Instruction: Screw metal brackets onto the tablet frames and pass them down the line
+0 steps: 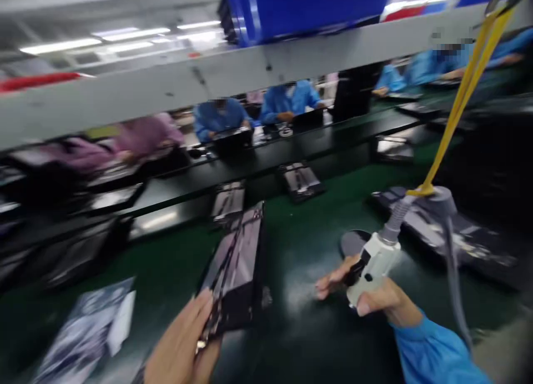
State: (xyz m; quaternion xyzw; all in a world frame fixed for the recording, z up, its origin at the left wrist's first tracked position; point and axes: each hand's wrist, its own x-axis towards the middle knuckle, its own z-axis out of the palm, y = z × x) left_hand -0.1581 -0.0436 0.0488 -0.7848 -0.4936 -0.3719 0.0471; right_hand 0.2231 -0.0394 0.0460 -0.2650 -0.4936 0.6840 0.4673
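Observation:
My left hand (183, 339) grips the near edge of a flat black device panel (239, 267), fingers on top and part of the hand below. Grey sheets and dark strips cover the panel, which is tilted over the bench; blur hides its details. My right hand (375, 295) is wrapped around a white corded hand tool (377, 262) with a black lever on its side. A yellow strap (453, 100) runs up from the top of the tool, and its grey cable (452, 273) hangs on the right. The tool's tip is hidden.
On the green bench (300, 323), a plastic-wrapped packet (85, 331) lies left and a larger dark unit (449, 228) right. Similar panels (300, 179) sit along the line. A grey beam (250, 73) crosses above, with a blue bin (308, 11). Co-workers (220, 117) sit opposite.

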